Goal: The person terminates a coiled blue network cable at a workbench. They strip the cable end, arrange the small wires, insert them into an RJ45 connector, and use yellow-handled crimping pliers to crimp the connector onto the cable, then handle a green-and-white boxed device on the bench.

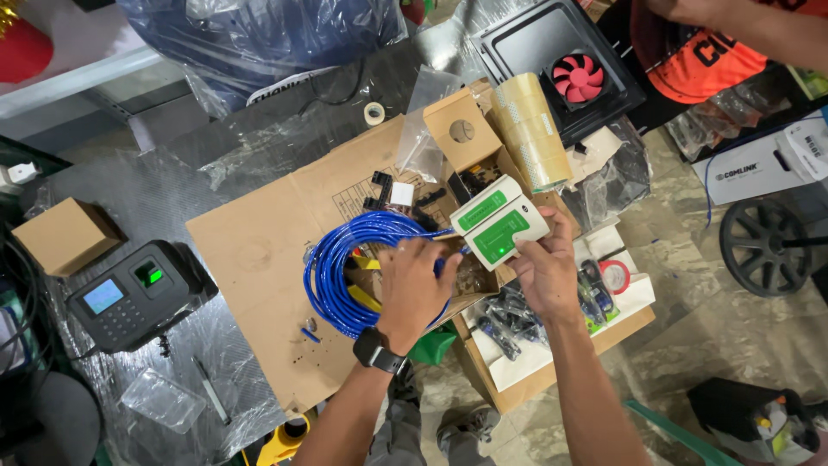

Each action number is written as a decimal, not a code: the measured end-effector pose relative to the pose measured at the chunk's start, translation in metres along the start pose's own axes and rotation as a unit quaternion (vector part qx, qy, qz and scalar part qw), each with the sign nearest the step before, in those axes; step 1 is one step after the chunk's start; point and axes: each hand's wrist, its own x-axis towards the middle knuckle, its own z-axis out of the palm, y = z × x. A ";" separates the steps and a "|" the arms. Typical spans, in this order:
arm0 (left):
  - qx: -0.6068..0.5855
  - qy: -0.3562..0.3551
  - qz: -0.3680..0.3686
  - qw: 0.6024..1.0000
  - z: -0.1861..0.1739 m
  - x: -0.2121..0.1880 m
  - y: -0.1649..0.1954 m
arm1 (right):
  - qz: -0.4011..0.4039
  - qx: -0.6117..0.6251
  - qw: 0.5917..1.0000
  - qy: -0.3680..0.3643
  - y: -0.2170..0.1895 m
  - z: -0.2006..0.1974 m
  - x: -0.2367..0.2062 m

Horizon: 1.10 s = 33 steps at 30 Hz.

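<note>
Holding the white-and-green cable tester [498,226] just right of frame centre, the right hand [545,274] has its fingers clamped round the lower unit. The left hand [414,289] rests with fingers curled on the coiled blue cable [345,267]; no cable end appears plugged in yet. Clutter hems the cardboard sheet [259,259]; its left part offers open room.

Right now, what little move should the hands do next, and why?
Probably bring the blue cable's end up to the white-and-green cable tester. The right hand holds the tester just above the blue cable coil, and the left hand already rests on that coil, fingers close beside the tester.
</note>
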 end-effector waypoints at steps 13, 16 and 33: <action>-0.134 0.046 -0.029 0.989 0.031 0.000 0.002 | -0.011 -0.068 0.998 0.000 0.000 -0.008 -0.003; -0.138 0.037 -0.023 0.989 0.029 0.001 -0.002 | -0.002 -0.027 0.999 -0.024 0.001 -0.009 -0.001; -0.133 0.001 -0.037 0.990 0.023 0.001 -0.006 | 0.010 -0.119 0.990 0.075 0.001 -0.005 -0.001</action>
